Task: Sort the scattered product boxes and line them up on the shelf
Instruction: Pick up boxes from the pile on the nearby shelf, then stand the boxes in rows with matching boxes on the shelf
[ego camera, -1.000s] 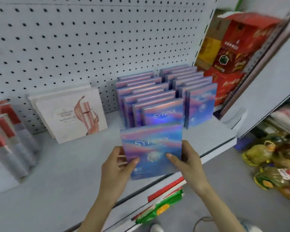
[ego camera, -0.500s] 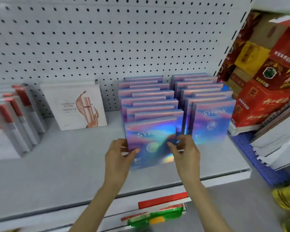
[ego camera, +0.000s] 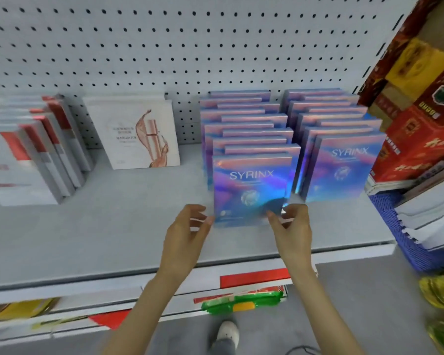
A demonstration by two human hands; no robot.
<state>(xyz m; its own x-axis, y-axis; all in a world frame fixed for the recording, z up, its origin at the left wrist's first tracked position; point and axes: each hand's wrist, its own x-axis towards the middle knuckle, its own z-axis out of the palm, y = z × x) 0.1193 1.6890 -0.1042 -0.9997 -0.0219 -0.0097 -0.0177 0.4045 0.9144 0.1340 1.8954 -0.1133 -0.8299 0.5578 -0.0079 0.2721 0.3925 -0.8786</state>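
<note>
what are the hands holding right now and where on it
The right hand pinches the front SYRINX box at its lower right corner; the left hand is at its lower left edge, grip unclear.

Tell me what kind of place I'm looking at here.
Most likely a retail shop aisle. It has a display shelf backed by pegboard, rows of identical SYRINX boxes faced forward, a red label strip on the shelf edge, and red cartons stacked alongside.

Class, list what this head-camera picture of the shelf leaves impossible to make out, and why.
All head view.
Rear SYRINX boxes: faces hidden behind the front SYRINX box.
White box: small print blurred.
Red cartons: cut by the right edge.
Left hand, right hand: grip unclear, fingertips blurred.
</note>
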